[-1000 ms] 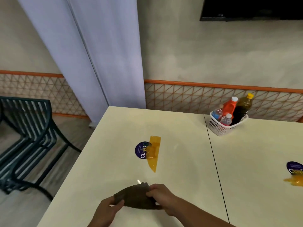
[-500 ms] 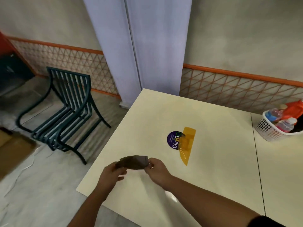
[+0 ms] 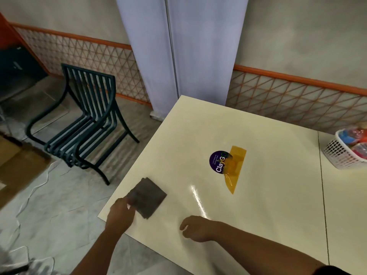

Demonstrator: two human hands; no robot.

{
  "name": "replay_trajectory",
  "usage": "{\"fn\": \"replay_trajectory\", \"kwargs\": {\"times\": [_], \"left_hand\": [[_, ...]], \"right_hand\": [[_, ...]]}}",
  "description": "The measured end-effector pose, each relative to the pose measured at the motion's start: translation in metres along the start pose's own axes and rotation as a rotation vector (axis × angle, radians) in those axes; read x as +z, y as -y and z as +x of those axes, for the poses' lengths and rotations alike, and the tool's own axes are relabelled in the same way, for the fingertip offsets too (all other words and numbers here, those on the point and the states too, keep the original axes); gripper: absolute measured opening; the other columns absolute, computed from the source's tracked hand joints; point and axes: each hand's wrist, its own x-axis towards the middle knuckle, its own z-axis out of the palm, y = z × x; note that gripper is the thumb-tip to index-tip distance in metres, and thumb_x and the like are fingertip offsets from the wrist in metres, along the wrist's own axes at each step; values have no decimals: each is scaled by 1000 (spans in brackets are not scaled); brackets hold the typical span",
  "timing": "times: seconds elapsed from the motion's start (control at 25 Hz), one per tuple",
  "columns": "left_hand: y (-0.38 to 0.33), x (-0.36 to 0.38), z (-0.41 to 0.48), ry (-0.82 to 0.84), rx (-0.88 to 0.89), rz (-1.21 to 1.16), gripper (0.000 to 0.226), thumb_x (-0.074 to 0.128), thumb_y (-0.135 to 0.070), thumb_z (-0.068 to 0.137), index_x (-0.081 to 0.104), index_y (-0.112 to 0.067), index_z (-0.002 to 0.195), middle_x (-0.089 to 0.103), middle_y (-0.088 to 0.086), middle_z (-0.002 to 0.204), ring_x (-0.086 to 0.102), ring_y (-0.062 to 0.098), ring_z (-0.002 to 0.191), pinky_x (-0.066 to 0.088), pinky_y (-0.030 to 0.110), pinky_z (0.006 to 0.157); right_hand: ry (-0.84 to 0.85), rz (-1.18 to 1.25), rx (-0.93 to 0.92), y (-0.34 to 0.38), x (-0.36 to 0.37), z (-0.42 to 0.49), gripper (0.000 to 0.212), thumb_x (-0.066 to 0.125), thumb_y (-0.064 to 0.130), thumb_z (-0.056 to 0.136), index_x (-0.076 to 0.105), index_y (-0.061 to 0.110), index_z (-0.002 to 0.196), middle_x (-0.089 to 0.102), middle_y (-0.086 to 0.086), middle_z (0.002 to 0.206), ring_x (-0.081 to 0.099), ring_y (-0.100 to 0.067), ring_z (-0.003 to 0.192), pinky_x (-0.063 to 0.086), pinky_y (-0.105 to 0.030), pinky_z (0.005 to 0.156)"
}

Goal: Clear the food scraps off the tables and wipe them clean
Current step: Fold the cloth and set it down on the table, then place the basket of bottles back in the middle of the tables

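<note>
The left hand (image 3: 120,216) is pinching one edge of a folded brown cloth (image 3: 148,197) at the table's (image 3: 258,205) near-left corner. The right hand (image 3: 195,228) is hovering by the near edge, fingers loosely curled, holding nothing.

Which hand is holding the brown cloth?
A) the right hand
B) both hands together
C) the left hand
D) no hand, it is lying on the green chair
C: the left hand grips the near edge of the brown cloth at the corner of the table, while the right hand is apart from the cloth and holds nothing.
</note>
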Motion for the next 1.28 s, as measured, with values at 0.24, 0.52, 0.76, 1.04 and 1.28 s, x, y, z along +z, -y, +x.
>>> {"fn": "replay_trajectory", "kwargs": {"times": [0.24,0.52,0.76,1.04,1.28], "left_hand": [[-16,30,7,91,290,245,51,63,-42,90,52,-23,136,51,7,139,57,28,114,55,44,87],[-26,43,14,230,28,314,70,52,-52,92,27,-28,152,19,9,160,34,38,139,43,57,103],[-111,35,-2,76,28,396,55,54,-42,89,48,-20,139,44,15,145,43,38,130,36,51,107],[-287,101,-52,224,363,165,21,56,-38,95,61,-33,115,67,-8,107,62,16,97,48,32,81],[-482,183,-111,490,464,24,15,55,-34,89,68,-31,83,69,-12,82,65,8,77,56,30,71]], "right_hand": [[-184,492,188,-72,-31,-69,21,61,24,94,69,21,113,68,1,96,58,-11,76,42,-21,59],[-573,736,279,-162,-72,-136,16,58,19,100,71,21,110,75,-7,105,66,-17,82,48,-30,70],[-725,895,263,-207,-95,-184,16,58,18,99,71,20,110,76,-6,105,67,-18,85,49,-33,74],[-1031,1120,328,-307,-167,-242,15,61,20,96,69,11,106,72,-9,88,62,-22,71,47,-31,65],[-1181,1298,321,-402,-258,-269,13,62,21,94,65,9,97,62,-10,76,51,-22,61,43,-29,58]]}}
